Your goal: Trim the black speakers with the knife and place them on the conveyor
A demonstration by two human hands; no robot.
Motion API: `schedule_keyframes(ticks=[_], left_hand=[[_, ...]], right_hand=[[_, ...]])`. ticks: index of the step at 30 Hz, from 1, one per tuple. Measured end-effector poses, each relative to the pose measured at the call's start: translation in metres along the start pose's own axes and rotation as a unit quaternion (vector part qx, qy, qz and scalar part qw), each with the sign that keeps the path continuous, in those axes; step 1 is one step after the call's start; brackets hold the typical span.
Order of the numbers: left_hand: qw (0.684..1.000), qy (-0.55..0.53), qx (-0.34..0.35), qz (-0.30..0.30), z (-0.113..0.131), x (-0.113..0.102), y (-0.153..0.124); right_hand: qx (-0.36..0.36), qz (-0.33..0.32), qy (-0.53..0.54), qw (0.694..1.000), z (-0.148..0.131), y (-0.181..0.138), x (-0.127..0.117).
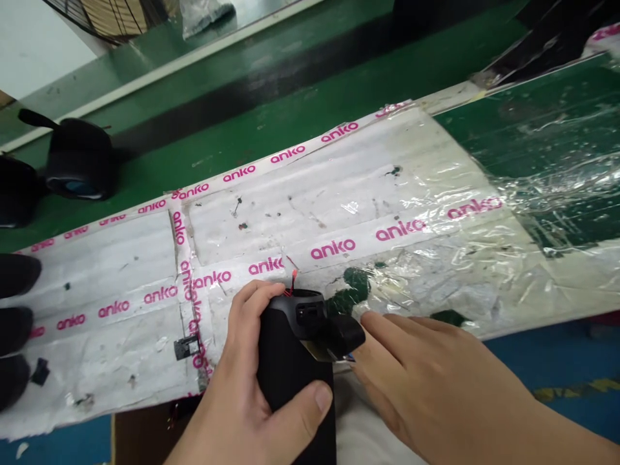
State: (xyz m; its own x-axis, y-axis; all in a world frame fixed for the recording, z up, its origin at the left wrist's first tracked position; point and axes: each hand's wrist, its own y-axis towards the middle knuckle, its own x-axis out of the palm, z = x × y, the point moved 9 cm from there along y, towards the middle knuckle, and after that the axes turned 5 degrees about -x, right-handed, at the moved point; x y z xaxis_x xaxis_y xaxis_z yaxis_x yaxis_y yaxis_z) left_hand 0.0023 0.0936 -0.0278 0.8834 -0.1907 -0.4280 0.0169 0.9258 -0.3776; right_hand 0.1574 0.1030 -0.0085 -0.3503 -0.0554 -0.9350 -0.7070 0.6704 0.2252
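My left hand (261,381) is wrapped around a black cylindrical case (295,374) that looks like a portable speaker's body, thumb across its near side. Thin red and black wires with a small red connector (294,275) stick out at its far end. A port panel (310,313) sits near that end. From beside the panel a black strap loop (346,332) reaches toward my right hand (411,374), whose fingers are curled closed by it. A thin shiny strip (322,352) shows under the strap. What the right fingertips grip is hidden.
A white, tape-covered work board (290,213) with pink lettering lies ahead. Beyond it runs a green belt (310,97) with black cylindrical units (80,158) at left. More dark rounded pieces (14,323) line the left edge. A small black part (186,347) lies on the board.
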Motion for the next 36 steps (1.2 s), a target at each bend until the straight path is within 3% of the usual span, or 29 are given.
schedule_keyframes(ticks=[13,36], left_hand=[[1.0,-0.02,-0.004,0.002,-0.0082,-0.0033,0.0016],[0.999,-0.031,0.012,-0.014,-0.0076,-0.0022,0.0033]], right_hand=[[0.01,-0.027,0.012,1.0,-0.0001,-0.0066,0.0105],[0.014,-0.013,-0.008,1.0,-0.004,-0.0033,0.0076]])
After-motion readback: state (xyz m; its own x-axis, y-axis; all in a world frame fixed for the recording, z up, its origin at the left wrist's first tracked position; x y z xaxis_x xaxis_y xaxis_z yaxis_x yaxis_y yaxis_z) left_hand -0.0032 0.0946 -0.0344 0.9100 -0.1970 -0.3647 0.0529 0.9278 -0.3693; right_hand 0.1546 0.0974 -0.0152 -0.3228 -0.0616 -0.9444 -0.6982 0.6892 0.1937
